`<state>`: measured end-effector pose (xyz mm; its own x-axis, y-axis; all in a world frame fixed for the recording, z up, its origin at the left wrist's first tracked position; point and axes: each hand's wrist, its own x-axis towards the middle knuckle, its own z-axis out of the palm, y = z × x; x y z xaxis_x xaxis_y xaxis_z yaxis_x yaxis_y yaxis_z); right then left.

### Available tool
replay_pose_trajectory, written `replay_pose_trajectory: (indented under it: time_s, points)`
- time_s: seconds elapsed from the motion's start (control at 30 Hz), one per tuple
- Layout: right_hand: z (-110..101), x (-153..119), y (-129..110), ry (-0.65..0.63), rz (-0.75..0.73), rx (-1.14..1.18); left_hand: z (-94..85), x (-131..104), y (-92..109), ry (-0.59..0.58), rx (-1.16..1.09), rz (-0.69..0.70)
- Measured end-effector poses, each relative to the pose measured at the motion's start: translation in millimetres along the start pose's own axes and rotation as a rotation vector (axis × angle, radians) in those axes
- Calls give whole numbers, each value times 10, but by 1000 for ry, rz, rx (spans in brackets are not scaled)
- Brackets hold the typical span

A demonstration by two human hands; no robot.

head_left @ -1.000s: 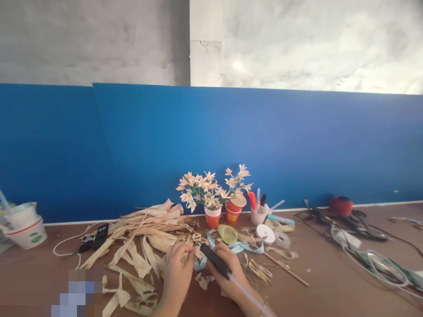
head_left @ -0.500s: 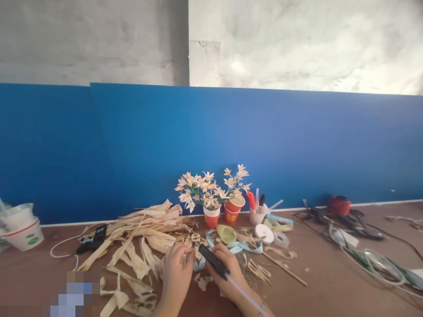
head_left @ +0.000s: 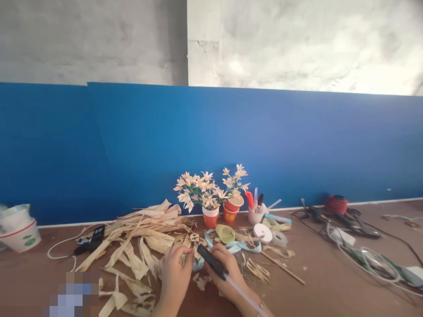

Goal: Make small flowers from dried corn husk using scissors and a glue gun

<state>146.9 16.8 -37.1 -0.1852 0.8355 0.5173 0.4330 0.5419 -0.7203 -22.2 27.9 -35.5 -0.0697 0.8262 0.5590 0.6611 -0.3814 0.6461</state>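
My right hand (head_left: 227, 270) is wrapped round a black hot glue pen (head_left: 213, 263) with a long translucent glue stick (head_left: 243, 291) running out of its back end. The pen's tip points up and left, close to the fingertips of my left hand (head_left: 176, 270). Thumb and forefinger of that left hand are pinched together; whatever is between them is too small or hidden to make out. Below and between the hands lie pale scraps (head_left: 201, 281) of dried husk. A light blue ribbon (head_left: 243, 247) lies just beyond my right hand.
Dried husks (head_left: 155, 226) are heaped on the left. Behind stand a red paper cup (head_left: 210, 220) with husk flowers (head_left: 200, 187), more red cups (head_left: 230, 216) and a white pen cup (head_left: 256, 215). A tape roll (head_left: 262, 232), a wooden stick (head_left: 286, 268) and tangled cables (head_left: 363, 259) lie rightward.
The whole view has shifted very slightly. Both hands and the glue pen keep almost the same pose, with the pen tip still near the left fingertips.
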Motion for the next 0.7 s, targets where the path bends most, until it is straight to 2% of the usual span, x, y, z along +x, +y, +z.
replay_pose_trajectory:
  time_s: [0.7]
  points:
    - [10, -11, 46, -2, 6, 8, 17, 2, -4, 5, -3, 6]
